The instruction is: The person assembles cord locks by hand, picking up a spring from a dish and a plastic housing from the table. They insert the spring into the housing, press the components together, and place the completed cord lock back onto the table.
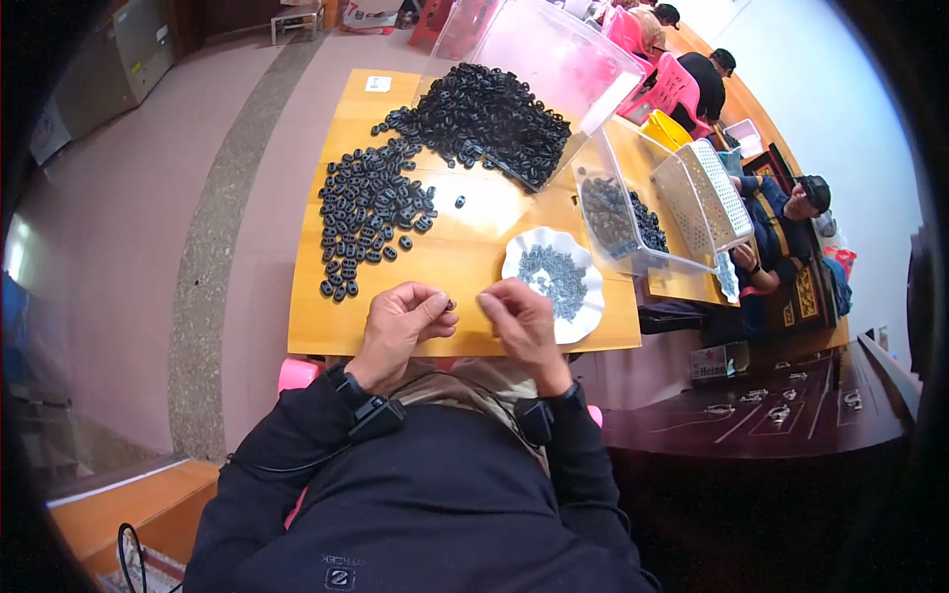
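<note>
My left hand (403, 321) is held over the near edge of the wooden table (460, 272), thumb and forefinger pinched on a small dark piece (451, 305) that barely shows. Facing it a short gap away, my right hand (524, 324) is closed, its fingers curled toward the thumb; anything in them is hidden. Beside the right hand stands a white wavy-rimmed plate (594, 306) with many small silvery-grey pieces (554, 280). Beyond my left hand lies a spread of small black oval pieces with holes (371, 203). One black oval piece (461, 202) lies apart from it.
A clear plastic bin (593, 74) lies tipped at the back, a heap of black pieces (494, 119) spilling out. Right of the plate stands another clear bin (672, 259) with dark pieces, beside a white perforated basket (720, 188). A co-worker (781, 232) sits at the right.
</note>
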The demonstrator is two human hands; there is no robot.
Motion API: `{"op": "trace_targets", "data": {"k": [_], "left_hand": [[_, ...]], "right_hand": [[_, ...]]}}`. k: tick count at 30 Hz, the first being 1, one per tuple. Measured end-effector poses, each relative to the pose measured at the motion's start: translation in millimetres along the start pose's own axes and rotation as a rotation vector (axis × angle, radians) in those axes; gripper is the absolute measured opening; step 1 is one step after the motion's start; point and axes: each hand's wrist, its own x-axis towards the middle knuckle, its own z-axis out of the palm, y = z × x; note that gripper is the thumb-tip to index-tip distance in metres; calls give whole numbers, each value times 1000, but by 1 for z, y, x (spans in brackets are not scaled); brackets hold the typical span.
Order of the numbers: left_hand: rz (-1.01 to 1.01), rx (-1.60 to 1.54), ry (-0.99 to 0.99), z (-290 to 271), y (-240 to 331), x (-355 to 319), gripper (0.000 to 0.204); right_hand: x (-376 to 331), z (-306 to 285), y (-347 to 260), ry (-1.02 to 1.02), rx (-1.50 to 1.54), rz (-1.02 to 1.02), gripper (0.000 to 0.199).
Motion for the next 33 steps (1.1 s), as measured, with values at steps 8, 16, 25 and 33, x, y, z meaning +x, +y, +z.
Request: {"op": "trace_targets", "data": {"k": [8, 16, 25, 33], "left_hand": [[-4, -21, 25, 0, -5, 1, 11], [-24, -11, 49, 0, -6, 1, 13], [-35, -16, 42, -1, -7, 1, 13], [-29, -13, 40, -1, -8, 1, 13]], "right_hand": [[1, -56, 15, 134, -755, -28, 15], [3, -55, 26, 109, -801, 6, 12], [4, -53, 28, 105, -814, -25, 8], [7, -56, 28, 90, -775, -60, 6]]}}
